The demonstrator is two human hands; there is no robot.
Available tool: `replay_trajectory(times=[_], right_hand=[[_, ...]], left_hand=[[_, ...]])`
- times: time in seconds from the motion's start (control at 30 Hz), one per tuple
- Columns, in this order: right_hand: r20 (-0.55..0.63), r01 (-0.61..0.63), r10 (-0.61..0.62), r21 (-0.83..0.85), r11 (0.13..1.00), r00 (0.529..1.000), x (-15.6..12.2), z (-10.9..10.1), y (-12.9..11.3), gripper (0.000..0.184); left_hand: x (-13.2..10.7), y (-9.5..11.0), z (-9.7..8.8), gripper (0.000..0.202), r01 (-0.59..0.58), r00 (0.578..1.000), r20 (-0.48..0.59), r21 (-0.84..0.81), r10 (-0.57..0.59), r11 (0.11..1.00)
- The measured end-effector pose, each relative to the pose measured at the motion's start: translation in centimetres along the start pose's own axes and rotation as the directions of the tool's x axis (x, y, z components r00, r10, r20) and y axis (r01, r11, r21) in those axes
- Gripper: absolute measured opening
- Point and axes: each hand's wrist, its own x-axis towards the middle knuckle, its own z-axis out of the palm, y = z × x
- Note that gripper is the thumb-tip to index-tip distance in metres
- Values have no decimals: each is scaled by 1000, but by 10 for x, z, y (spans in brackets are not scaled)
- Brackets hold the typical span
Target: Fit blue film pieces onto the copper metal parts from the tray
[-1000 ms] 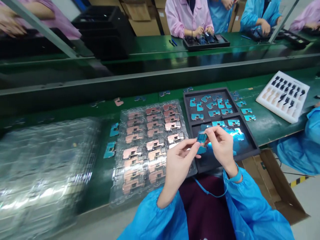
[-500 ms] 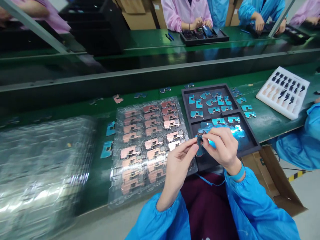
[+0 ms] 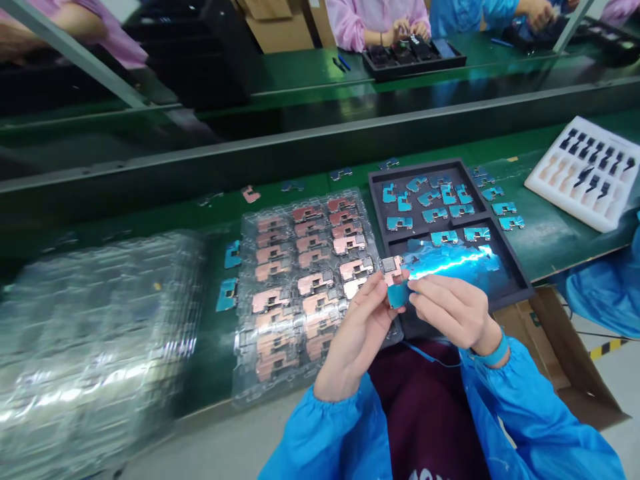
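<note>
1. Between the two hands, above the front left part of the black tray, was a small flat circuit board (image 3: pixel 393 268), notched in outline, with a grey patch, pink areas and a bright blue lower section.
2. The left hand (image 3: pixel 355 327) grasped this board along its left side: the thumb lay against the near face, close to the border of pink and blue, while other fingertips showed below the blue section.
3. The board's pink and grey end stuck out past the left fingertips, away from the body.
4. The right hand (image 3: pixel 453 310) had its thumb and forefinger drawn together at the right edge of the blue section; whether they pinched it or merely touched it, I could not tell.
5. Just beyond the right fingers, shiny blue film (image 3: pixel 450 263) lay in the front compartment of a black rectangular tray (image 3: pixel 419 328), and notched blue-faced boards (image 3: pixel 399 223) were spread across its back compartment.
6. Left of that tray lay a clear moulded plastic tray (image 3: pixel 241 393), bearing three columns of pink-faced boards (image 3: pixel 270 300).
7. Farther left, a blurred stack of clear plastic trays (image 3: pixel 90 360) stood on the green bench (image 3: pixel 210 373).
</note>
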Motion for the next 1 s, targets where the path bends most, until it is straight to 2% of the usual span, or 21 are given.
replay_trajectory(times=[0.2, 0.33, 0.4, 0.47, 0.53, 0.57, 0.63, 0.7, 0.73, 0.8, 0.83, 0.9, 0.97, 1.0], right_hand=[[-51, -2, 3, 12, 1000, 999, -5, -8, -4, 13], [-95, -84, 86, 23, 996, 992, -23, -10, -8, 13], [-133, -163, 169, 54, 985, 977, -33, -8, -9, 14], [-227, -282, 298, 101, 954, 927, -41, -4, -7, 17], [-342, -444, 450, 102, 890, 825, -45, -1, 1, 24], [-359, -532, 518, 68, 844, 776, -46, 1, 7, 26], [-264, -671, 637, -59, 739, 724, -46, 2, 18, 24], [-85, -716, 713, -161, 680, 696, -42, 3, 24, 19], [-23, -726, 732, -153, 670, 681, -39, 4, 24, 19], [62, -770, 768, 9, 638, 637, -29, 7, 14, 21], [122, -798, 790, 131, 588, 601, -24, 9, 7, 21], [277, -844, 811, 333, 421, 514, -14, 16, -10, 17], [385, -865, 810, 424, 270, 442, -8, 24, -23, 16], [405, -865, 811, 447, 227, 422, -6, 27, -27, 18]], left_hand=[[3, 2, 1, 24, -4, 1000, -24, -32, 3, 999], [6, 1, 4, 18, -39, 999, -24, -19, 38, 999], [7, 0, 6, 15, -59, 998, -39, -23, 58, 998], [8, 0, 7, 13, -82, 994, -69, -26, 81, 996], [8, -1, 7, 15, -115, 989, -92, -7, 114, 993], [8, -1, 7, 17, -138, 986, -97, 11, 138, 990], [8, -2, 6, 21, -187, 976, -100, 67, 193, 980], [8, -4, 5, 23, -234, 963, -104, 133, 249, 963], [9, -5, 5, 24, -254, 956, -108, 166, 273, 953], [10, -9, 5, 27, -281, 943, -117, 222, 312, 934], [11, -11, 4, 28, -292, 938, -118, 243, 327, 925], [13, -16, 3, 32, -308, 928, -122, 281, 353, 909], [15, -19, 0, 36, -316, 916, -138, 326, 376, 891], [16, -20, -2, 38, -320, 908, -154, 350, 391, 881]])
